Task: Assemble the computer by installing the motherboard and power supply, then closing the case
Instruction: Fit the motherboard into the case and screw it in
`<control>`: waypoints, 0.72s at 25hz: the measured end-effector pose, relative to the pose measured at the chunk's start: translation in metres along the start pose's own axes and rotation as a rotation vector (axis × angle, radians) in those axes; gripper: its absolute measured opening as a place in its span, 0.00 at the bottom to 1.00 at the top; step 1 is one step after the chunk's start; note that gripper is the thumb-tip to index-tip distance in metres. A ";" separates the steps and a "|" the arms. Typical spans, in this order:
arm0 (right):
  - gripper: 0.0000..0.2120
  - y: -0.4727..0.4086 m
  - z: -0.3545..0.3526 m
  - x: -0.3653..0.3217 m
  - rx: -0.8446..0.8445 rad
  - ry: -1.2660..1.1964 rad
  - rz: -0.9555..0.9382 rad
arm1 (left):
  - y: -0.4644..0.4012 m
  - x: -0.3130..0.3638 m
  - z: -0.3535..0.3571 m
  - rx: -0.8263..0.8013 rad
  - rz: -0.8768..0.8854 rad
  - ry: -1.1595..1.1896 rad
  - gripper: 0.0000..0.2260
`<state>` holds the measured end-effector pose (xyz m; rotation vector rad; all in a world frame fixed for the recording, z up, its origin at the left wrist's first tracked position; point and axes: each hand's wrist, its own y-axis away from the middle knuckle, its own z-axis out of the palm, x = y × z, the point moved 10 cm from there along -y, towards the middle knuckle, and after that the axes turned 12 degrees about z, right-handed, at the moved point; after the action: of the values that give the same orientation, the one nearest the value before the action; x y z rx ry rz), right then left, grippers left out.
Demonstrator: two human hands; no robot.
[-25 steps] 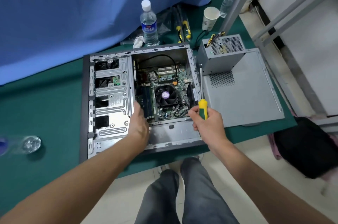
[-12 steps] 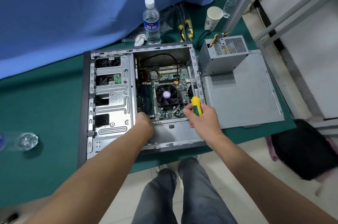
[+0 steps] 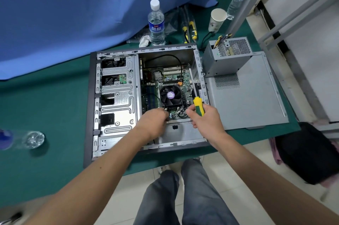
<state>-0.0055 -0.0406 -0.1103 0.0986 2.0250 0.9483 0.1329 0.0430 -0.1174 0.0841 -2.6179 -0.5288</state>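
Observation:
An open grey computer case lies on its side on the green table. Inside it sits the green motherboard with a black cooler fan. My left hand reaches into the case at the board's near edge, fingers curled down; whether they pinch anything is hidden. My right hand grips a yellow and green screwdriver just right of the fan, its shaft pointing away toward the case wall. The grey power supply stands outside the case, on the loose side panel.
A water bottle, a paper cup and yellow-handled tools stand behind the case. A blue cloth hangs at the back. A clear bottle lies at the left. A black bag sits on the floor.
My left hand moved right from the drive cage to the motherboard's near edge. My right hand carried the screwdriver a little left, over the case.

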 end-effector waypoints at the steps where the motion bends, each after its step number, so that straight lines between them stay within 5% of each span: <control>1: 0.04 0.000 0.000 -0.001 -0.006 0.002 0.004 | 0.006 -0.001 -0.005 0.092 -0.021 0.150 0.08; 4: 0.03 0.003 0.007 -0.002 -0.102 -0.043 0.028 | 0.023 0.007 -0.013 0.354 -0.056 0.750 0.10; 6: 0.03 0.010 0.020 -0.004 -0.211 -0.052 0.031 | 0.028 0.017 -0.018 0.464 -0.014 0.942 0.11; 11: 0.05 0.018 0.030 -0.005 -0.324 -0.117 0.105 | 0.041 0.012 -0.033 0.644 -0.001 0.908 0.07; 18: 0.05 0.035 0.037 0.000 -0.464 -0.362 0.200 | 0.048 0.026 -0.050 0.692 0.127 0.762 0.05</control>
<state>0.0124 0.0059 -0.0992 0.2056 1.4463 1.3939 0.1341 0.0662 -0.0475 0.2732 -1.9133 0.4095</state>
